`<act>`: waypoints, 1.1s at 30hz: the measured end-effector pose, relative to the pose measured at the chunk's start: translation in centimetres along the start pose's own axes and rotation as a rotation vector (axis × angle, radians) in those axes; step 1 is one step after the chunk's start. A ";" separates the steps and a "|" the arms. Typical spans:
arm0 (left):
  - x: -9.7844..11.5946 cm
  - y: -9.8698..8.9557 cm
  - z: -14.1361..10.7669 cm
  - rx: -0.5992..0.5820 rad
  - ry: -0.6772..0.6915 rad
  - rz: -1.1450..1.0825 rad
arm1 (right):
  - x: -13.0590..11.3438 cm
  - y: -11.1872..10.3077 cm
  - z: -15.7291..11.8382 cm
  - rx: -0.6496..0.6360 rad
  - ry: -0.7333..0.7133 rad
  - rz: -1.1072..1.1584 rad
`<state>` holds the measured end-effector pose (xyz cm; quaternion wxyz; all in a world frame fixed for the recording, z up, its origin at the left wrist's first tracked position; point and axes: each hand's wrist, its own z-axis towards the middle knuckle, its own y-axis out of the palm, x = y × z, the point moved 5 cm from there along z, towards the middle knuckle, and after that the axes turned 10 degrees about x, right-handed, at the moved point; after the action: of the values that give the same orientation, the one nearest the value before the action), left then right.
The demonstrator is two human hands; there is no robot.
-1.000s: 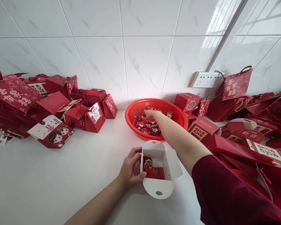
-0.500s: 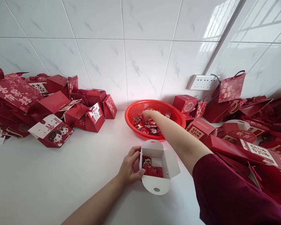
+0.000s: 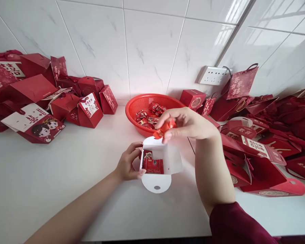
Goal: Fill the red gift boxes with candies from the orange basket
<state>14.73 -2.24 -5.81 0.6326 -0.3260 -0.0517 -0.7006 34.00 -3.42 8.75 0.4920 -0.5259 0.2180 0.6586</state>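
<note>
My left hand (image 3: 130, 162) grips the left wall of a small gift box (image 3: 156, 183), white inside, its flaps spread out. Red wrapped packets (image 3: 154, 166) lie in the box. Above the box's far flap, my right hand (image 3: 184, 125) pinches a wrapped candy (image 3: 167, 128) in shiny orange-red foil between thumb and fingers. Just behind stands a red plastic basket (image 3: 133, 103) with several wrapped candies (image 3: 148, 118) inside, partly hidden by my right hand.
Folded red gift boxes (image 3: 90, 110) are heaped at the left, one with cartoon faces (image 3: 44, 128). More red boxes (image 3: 269, 181) crowd the right side. A white power strip (image 3: 213, 75) is fixed to the tiled wall behind the white table (image 3: 66, 179).
My right hand has come out of the basket with a foil-wrapped candy and moved back over the box. My left hand still holds the box. The whole view has shifted a little.
</note>
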 end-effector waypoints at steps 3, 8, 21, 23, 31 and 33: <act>0.1 0.0 0.3 0.012 0.007 0.005 | -2.4 1.1 -2.0 -0.093 -0.143 -0.038; 1.5 -0.3 0.6 0.039 0.151 0.134 | -6.0 1.5 -4.2 -0.236 -0.385 -0.075; 2.1 0.1 0.2 0.002 0.121 0.194 | -7.1 1.8 -4.9 -0.322 -0.229 -0.286; 1.6 0.1 0.3 -0.001 0.044 0.158 | -5.8 1.7 -4.3 -0.252 -0.169 -0.395; -0.1 0.1 0.2 0.037 -0.155 0.079 | -3.4 -0.5 -5.1 0.223 0.046 -0.683; -0.2 0.1 0.1 0.033 -0.169 0.074 | -4.1 -0.7 -5.5 0.262 0.024 -0.650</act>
<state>14.86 -2.05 -5.80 0.6569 -0.3749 -0.1045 -0.6458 37.08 -9.30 10.63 0.7367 -0.5079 0.1275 0.4279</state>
